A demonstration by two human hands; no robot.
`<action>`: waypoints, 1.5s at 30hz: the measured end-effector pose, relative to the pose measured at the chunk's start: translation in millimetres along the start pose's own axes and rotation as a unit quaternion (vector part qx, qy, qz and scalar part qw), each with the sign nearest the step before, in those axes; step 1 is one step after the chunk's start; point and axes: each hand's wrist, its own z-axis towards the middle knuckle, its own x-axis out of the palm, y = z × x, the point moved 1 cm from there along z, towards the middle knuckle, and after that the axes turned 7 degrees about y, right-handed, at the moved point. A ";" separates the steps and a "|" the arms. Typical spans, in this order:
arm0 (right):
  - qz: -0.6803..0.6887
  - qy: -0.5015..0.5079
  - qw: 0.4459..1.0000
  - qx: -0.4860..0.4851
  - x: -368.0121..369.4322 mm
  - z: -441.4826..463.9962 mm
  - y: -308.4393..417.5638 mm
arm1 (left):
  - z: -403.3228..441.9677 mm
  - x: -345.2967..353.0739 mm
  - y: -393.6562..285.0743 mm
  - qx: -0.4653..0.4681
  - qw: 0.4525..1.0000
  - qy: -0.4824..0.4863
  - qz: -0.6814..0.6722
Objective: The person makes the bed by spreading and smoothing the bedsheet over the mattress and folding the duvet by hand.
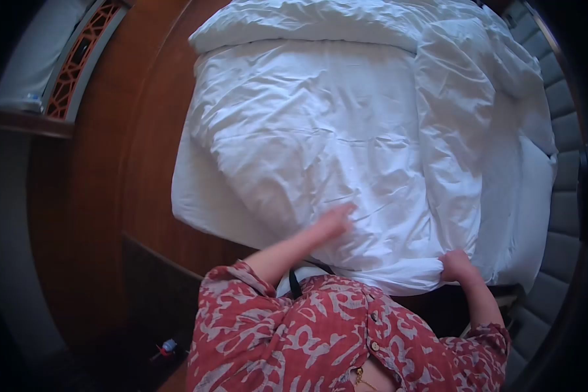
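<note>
A white duvet (366, 176) lies wrinkled over the bed, its far end folded back into a thick roll. At the near side of the bed, my right hand (457, 266) is closed around the bunched edge of the duvet, close to my body. My left hand (335, 221) is over the near part of the duvet, smeared by motion. Whether its fingers touch or pinch the fabric cannot be made out. Below the duvet's left edge, the white mattress (206, 196) shows.
A padded grey headboard (565, 176) runs along the right. White pillows (534, 202) sit against it. Wooden floor (144, 157) lies to the left, with a lattice panel (81, 55) beyond. A small blue and red object (168, 346) is at lower left.
</note>
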 end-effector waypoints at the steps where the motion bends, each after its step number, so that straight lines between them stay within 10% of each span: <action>1: 0.003 -0.001 1.000 0.000 -8.4 8.8 1.6 | -6.1 -44.6 11.3 -0.074 0.997 -0.021 0.025; 7: 0.097 -0.065 0.989 -0.090 -74.5 36.8 24.4 | -55.8 -204.3 134.3 -0.221 0.852 -0.406 0.244; 12: 0.090 -0.270 0.922 -0.263 -159.1 85.1 160.1 | -61.3 -238.2 129.6 -0.137 0.879 -0.227 0.396; 15: 0.160 -0.221 0.899 -0.342 -168.9 130.3 252.4 | -75.9 -235.2 106.0 -0.038 0.912 -0.117 0.390; 23: 0.012 -0.187 0.974 -0.128 -116.1 230.9 334.2 | -109.4 -194.0 140.8 0.070 0.914 -0.005 0.399; 29: 0.154 -0.090 0.967 -0.180 -141.6 236.8 313.6 | -82.9 -192.6 169.5 0.094 0.879 -0.061 0.464; 33: 0.466 -0.010 0.832 -0.302 -194.9 161.3 244.9 | -83.6 -229.5 104.2 0.047 0.924 -0.094 0.368; 35: 0.724 -0.083 0.604 -0.321 -197.3 139.6 196.8 | -90.5 -246.9 61.2 0.120 0.920 -0.194 0.319; 39: 0.876 -0.025 0.366 -0.313 -241.6 89.1 224.5 | -90.0 -249.9 18.5 0.222 0.902 -0.267 0.257; 43: 0.899 0.017 0.269 -0.344 -248.1 70.3 252.5 | -50.9 -180.6 69.1 0.071 0.987 -0.140 -0.023; 45: 0.904 0.024 0.245 -0.348 -248.6 63.0 256.3 | -24.0 -158.0 100.3 -0.150 0.916 -0.091 -0.361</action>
